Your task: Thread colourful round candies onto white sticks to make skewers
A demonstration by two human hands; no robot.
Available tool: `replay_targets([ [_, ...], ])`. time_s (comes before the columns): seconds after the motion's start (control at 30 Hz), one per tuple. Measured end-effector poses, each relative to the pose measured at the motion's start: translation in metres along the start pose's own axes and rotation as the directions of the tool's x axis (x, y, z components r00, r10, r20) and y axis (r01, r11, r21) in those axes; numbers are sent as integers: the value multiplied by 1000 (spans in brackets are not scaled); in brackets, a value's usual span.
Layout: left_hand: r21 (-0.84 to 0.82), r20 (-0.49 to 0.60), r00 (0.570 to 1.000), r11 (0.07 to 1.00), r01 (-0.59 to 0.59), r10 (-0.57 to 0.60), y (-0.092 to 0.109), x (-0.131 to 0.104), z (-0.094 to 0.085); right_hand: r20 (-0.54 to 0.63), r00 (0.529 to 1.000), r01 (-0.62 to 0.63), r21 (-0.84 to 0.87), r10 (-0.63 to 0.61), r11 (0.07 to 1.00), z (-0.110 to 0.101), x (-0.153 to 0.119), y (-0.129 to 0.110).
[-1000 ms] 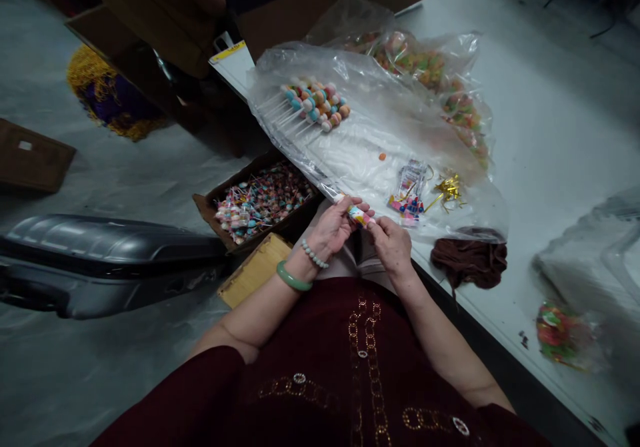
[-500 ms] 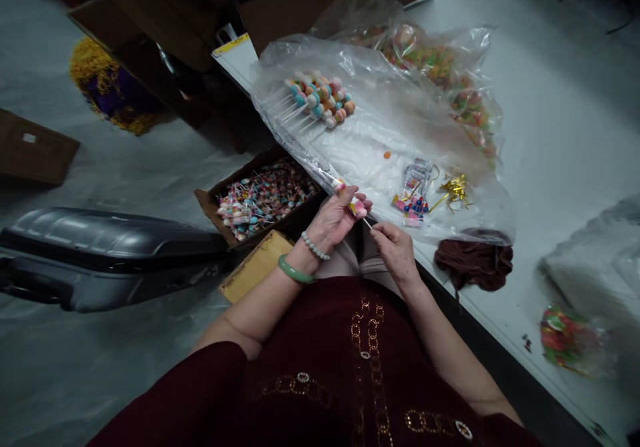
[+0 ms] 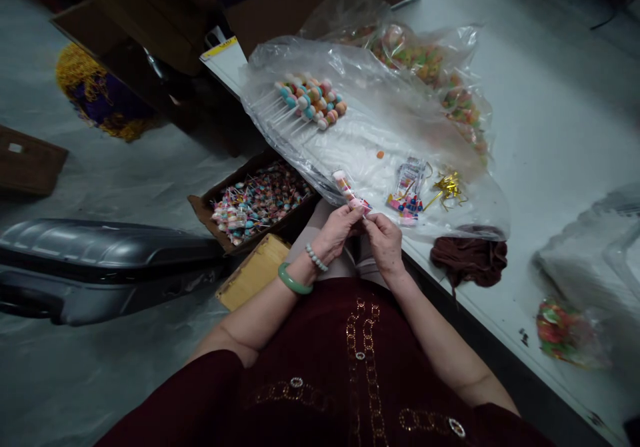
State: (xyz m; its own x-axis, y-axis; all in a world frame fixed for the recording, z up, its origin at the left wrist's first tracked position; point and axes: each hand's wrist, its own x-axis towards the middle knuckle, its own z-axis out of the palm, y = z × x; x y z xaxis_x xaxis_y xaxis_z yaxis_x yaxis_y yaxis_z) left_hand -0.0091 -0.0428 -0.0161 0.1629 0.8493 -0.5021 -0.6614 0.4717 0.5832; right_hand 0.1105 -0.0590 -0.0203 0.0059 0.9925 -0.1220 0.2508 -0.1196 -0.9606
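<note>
Between my hands, at the table's near edge, is a wrapped candy stick (image 3: 346, 187) with pink, white and orange pieces, pointing up and left. My left hand (image 3: 341, 228) pinches its lower end. Right beside it, my right hand (image 3: 384, 239) has its fingers closed at the same lower end, and the stick there is mostly hidden. To the right on the plastic sheet lie printed clear wrappers (image 3: 410, 184) and gold twist ties (image 3: 450, 187). A pile of unwrapped candy skewers (image 3: 313, 100) rests farther back, and one loose orange piece (image 3: 381, 155) lies between.
A cardboard box (image 3: 203, 214) full of wrapped candy sticks stands left of my knees, near a yellow box (image 3: 254, 270) and a grey suitcase (image 3: 105, 240). Bags of colourful candy (image 3: 415, 60) lie at the back. A brown cloth (image 3: 470, 259) hangs at the table edge.
My hands have come together at the stick's lower end. The candy part, earlier lying across my left fingers, now sticks out beyond them. The view has shifted slightly.
</note>
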Motion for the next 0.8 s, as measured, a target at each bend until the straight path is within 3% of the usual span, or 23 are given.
replay_targets([
  [0.17, 116, -57, 992, 988, -104, 111, 2, 6, -12, 150, 986, -68, -77, 79, 995, -7, -6, 4],
  [0.3, 158, 8, 1000, 987, -25, 24, 1, 4, -7, 15, 993, 111, -357, -113, 928, -2, -4, 0],
  [0.37, 150, 38, 999, 989, 0, -6, 0, 0, -4, -19, 989, 126, -435, -149, 891, -1, -2, -1],
  [0.47, 112, 99, 993, 993, 48, -59, 5, -5, -3, 56, 976, 212, -454, -210, 865, -3, 1, 0],
  [0.57, 65, 133, 987, 995, 80, -88, 12, -9, -7, 161, 935, 353, -502, -316, 789, -4, -1, 1],
  [0.73, 56, -89, 994, 997, -61, 66, 17, -4, -6, 317, 851, 521, -606, -418, 601, 4, -13, -3],
  [0.8, 20, -192, 979, 998, -61, 64, 16, 2, 0, 304, 847, 513, -679, -436, 525, 5, -16, -9],
])
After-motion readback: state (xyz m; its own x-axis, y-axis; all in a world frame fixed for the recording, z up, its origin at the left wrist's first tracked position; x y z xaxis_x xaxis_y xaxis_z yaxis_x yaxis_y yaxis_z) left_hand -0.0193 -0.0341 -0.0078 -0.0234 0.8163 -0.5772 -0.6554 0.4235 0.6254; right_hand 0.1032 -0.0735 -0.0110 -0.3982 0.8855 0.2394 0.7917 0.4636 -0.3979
